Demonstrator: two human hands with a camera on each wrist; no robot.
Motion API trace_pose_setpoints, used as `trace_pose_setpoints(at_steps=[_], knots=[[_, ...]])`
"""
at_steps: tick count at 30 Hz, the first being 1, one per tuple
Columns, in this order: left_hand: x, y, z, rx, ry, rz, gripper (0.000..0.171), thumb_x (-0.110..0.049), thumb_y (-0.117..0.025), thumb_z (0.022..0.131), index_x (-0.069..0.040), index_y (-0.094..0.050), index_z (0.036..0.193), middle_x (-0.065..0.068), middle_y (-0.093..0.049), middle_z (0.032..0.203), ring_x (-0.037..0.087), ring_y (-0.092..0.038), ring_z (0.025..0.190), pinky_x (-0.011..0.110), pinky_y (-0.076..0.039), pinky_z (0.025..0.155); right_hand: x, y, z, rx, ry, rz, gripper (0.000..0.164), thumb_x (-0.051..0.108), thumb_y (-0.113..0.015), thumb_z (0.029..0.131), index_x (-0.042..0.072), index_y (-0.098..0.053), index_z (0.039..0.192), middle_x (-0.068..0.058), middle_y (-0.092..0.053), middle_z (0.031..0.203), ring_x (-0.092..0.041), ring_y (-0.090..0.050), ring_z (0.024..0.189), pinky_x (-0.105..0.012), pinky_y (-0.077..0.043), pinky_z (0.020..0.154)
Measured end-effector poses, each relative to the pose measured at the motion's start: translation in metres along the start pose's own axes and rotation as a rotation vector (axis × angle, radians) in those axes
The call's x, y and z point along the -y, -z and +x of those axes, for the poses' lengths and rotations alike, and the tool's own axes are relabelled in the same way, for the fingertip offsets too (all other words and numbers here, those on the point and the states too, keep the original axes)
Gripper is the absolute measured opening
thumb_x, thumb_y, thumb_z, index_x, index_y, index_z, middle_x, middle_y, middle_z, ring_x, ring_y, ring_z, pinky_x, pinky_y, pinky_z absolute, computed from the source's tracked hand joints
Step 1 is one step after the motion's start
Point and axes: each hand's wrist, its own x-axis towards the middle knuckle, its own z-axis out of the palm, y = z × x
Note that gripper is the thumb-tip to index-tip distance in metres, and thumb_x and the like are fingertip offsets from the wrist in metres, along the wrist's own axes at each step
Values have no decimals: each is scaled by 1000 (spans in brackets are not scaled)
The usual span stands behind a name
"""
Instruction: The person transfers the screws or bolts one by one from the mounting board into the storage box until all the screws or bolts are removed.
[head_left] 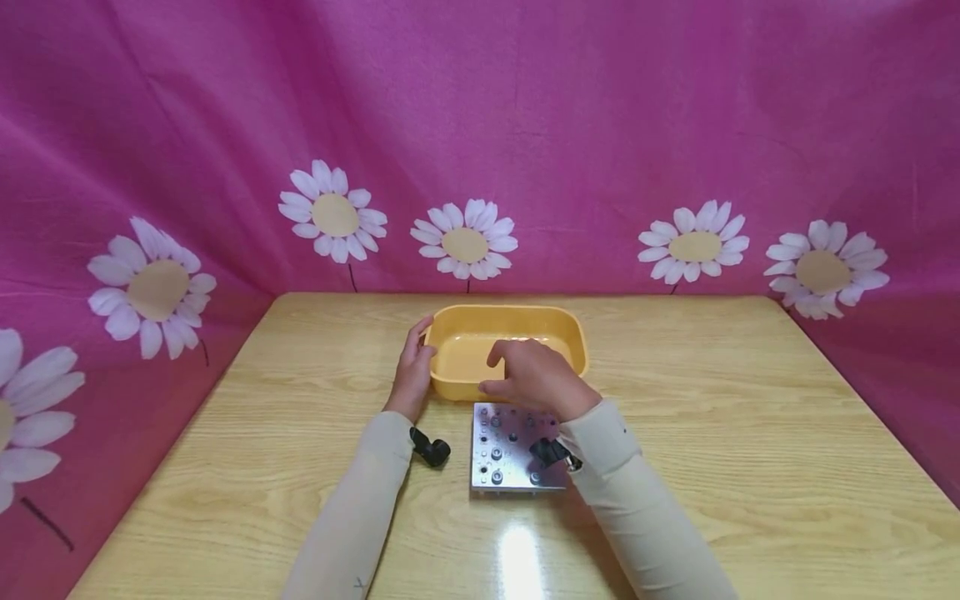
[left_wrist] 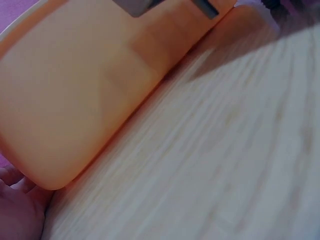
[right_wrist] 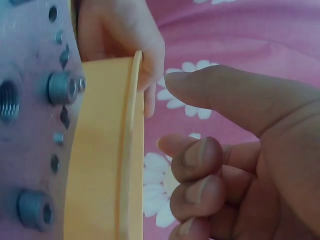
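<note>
A yellow plastic tub (head_left: 510, 390) with a raised rim stands toward the back of the table. My left hand (head_left: 412, 375) grips its left end, thumb near the rim and fingers along the outer side; the left wrist view shows part of that hand (left_wrist: 20, 210) at the tub's corner. Over the tub's front rim hovers my right hand (head_left: 536, 375), thumb apart from loosely curled fingers (right_wrist: 197, 152) with nothing between them. Below my right wrist lies a metal plate (head_left: 513, 454) with holes and several socket-head bolts (right_wrist: 62, 89); my forearm hides its right part.
The wooden table (head_left: 750, 433) reaches back to a pink curtain (head_left: 570, 125) printed with white daisies, which also hangs along both sides. A black wrist camera (head_left: 431, 450) sticks out from the left cuff, and another (head_left: 551, 452) overlaps the plate.
</note>
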Motion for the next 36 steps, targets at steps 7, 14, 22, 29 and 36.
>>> trace_pose_setpoints(at_steps=[7,14,22,29,36], knots=[[-5,4,2,29,27,-14,55,-6,-37,95,-18,-35,149,19,-40,145,33,-45,123,45,-40,99,8,-5,-2,17,64,19,27,34,-74,81,11,-66,94,3,-61,75,-13,-55,64,-29,-45,58],[-3,2,1,-7,9,6,54,-7,-38,94,-22,-40,145,16,-44,141,29,-48,120,42,-42,97,13,-13,-2,69,9,-33,19,29,-73,82,13,-68,89,3,-61,77,-16,-55,71,-33,-46,66],[0,1,1,-11,0,18,53,-9,-38,94,-23,-40,145,13,-43,143,28,-46,122,43,-41,99,14,-19,-1,102,-16,-106,10,23,-73,82,14,-69,85,4,-61,74,-14,-55,68,-37,-46,86],[-5,2,0,16,18,-7,53,-7,-36,96,-20,-37,148,11,-35,151,29,-39,132,46,-35,106,15,-23,-1,112,-8,-135,16,19,-71,81,20,-65,66,4,-59,64,-14,-54,60,-29,-42,54],[-30,-2,-15,35,16,8,55,-2,-35,95,-8,-32,149,19,-32,151,35,-37,133,47,-35,106,15,-25,-1,120,-19,-140,16,18,-70,81,20,-64,66,4,-59,64,-14,-54,60,-30,-43,54]])
